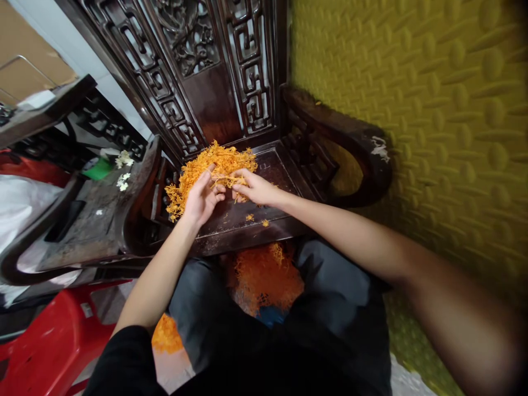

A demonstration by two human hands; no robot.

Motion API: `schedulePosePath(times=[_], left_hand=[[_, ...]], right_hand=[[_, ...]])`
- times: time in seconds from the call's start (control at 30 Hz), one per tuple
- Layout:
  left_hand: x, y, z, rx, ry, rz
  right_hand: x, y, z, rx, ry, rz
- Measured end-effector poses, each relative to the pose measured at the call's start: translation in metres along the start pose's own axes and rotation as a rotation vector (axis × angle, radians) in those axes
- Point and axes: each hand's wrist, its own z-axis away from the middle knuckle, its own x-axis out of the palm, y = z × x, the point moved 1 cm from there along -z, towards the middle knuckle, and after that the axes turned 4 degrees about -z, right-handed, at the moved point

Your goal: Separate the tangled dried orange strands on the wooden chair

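While both hands meet over the chair seat (284, 170), the left hand (202, 198) and right hand (253, 188) each pinch orange strands (225, 180) at the front edge of the pile (214, 162). 2 scraps (256, 220) lie nearby.

A yellow embossed wall (433, 110) fills the right; a red plastic stool (45, 346) sits lower left, small white flowers (122, 159) at left.
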Motion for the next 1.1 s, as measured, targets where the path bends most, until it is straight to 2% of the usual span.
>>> schedulePosePath(times=[0.1,0.23,0.33,0.47,0.57,0.7,0.9,1.0,1.1], left_hand=[[-0.005,-0.002,-0.001,0.038,0.067,-0.145],[-0.009,-0.007,-0.005,0.082,0.092,-0.229],[-0.008,-0.012,-0.006,0.046,0.056,-0.264],[-0.005,-0.015,-0.004,0.060,-0.015,-0.431],[-0.003,-0.014,-0.003,0.103,0.037,-0.506],[0.001,-0.014,-0.003,0.123,0.135,-0.494],[0.008,-0.014,-0.011,0.089,0.228,-0.430],[-0.003,-0.007,-0.014,0.098,0.276,-0.409],[-0.029,0.005,-0.015,0.167,0.408,-0.372]], right_hand=[[0.006,-0.001,0.002,0.110,-0.127,-0.304],[0.008,-0.008,0.005,0.140,-0.123,-0.443],[0.008,-0.013,0.005,0.145,-0.029,-0.330],[0.006,-0.016,0.003,-0.024,0.138,0.092],[-0.004,-0.012,0.000,-0.086,0.297,0.296],[-0.018,-0.006,-0.003,-0.054,0.449,0.336],[-0.021,-0.012,-0.014,-0.026,0.506,0.360],[-0.033,-0.010,-0.017,0.010,0.561,0.253],[-0.059,0.003,-0.007,0.183,0.787,0.027]])
